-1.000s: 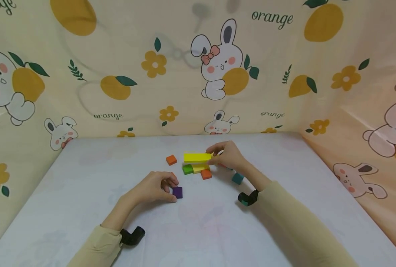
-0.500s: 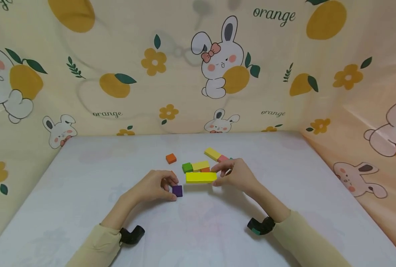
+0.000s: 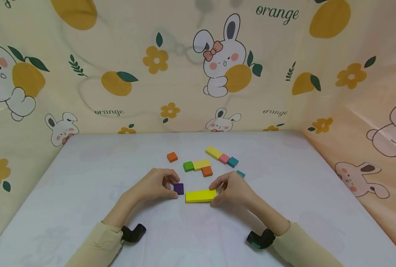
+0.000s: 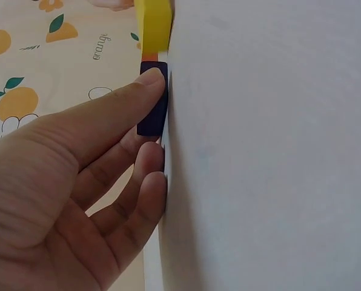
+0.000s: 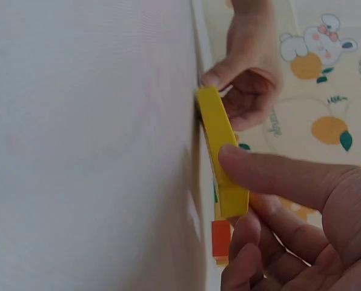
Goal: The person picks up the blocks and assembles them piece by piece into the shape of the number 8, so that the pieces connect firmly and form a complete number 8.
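My left hand [image 3: 157, 184] pinches a small purple block [image 3: 179, 189] between thumb and fingers on the white tabletop; the left wrist view shows the thumb along the face of the purple block [image 4: 152, 100]. To its right, my right hand [image 3: 235, 190] holds a long bright yellow block [image 3: 200, 196] by its right end. In the right wrist view the thumb presses one face of the yellow block [image 5: 215, 121] and the fingers lie behind it. The yellow block's left end is close to the purple block, with a small gap in the head view.
Beyond the hands lie a green block [image 3: 188, 166], a pale yellow block [image 3: 201, 165] and an orange block [image 3: 207, 171] together. Another orange block [image 3: 172, 157] lies apart. Farther right a yellow block [image 3: 213, 152], a pink block [image 3: 224, 159] and a teal block [image 3: 233, 162] form a line.
My right hand has brought the long yellow block toward me, from above the far blocks down beside the purple block. My left hand has stayed in place on the purple block.
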`<state>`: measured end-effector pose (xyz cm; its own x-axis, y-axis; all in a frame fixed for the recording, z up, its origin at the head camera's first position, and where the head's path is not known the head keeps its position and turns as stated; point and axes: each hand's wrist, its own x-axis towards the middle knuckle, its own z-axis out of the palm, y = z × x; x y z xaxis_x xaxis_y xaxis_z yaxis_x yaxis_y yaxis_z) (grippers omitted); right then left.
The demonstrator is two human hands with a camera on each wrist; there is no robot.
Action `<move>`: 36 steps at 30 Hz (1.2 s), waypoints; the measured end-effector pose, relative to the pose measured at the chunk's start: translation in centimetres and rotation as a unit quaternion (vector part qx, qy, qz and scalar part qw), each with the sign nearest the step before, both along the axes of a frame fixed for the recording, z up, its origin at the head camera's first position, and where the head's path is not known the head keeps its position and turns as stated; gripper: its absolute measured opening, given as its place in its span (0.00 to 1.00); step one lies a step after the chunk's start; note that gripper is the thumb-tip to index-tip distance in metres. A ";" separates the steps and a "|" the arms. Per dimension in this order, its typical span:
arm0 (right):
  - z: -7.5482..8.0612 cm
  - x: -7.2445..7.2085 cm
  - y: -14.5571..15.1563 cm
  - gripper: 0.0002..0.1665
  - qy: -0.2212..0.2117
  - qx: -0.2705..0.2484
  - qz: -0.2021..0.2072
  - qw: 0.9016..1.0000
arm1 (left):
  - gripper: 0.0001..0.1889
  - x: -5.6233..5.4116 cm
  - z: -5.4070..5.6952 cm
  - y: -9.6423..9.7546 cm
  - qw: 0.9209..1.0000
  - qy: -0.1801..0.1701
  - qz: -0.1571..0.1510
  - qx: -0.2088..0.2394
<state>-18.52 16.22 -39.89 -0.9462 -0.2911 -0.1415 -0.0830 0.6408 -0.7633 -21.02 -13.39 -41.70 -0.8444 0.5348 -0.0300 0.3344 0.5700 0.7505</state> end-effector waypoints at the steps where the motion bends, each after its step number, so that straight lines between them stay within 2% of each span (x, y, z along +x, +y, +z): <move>1: -0.1 0.1 -0.1 0.19 0.001 0.001 0.000 1.000 | 0.19 0.0 -0.1 0.0 1.000 0.002 0.000 -0.001; 12: -0.9 0.3 -0.3 0.20 -0.013 -0.040 0.003 0.999 | 0.20 0.3 -0.3 0.4 1.000 0.004 0.008 -0.005; 20: -0.9 0.4 -0.4 0.19 -0.022 -0.057 0.019 0.998 | 0.22 0.4 -0.3 0.6 1.000 0.016 0.015 -0.007; 26: -0.8 0.1 -0.3 0.18 -0.026 -0.057 0.028 0.998 | 0.22 0.4 -0.1 0.7 0.999 0.019 0.031 -0.006; 36: -0.8 -0.1 -0.3 0.18 -0.024 -0.052 0.035 0.998 | 0.22 0.4 0.0 1.0 0.999 0.022 0.027 -0.013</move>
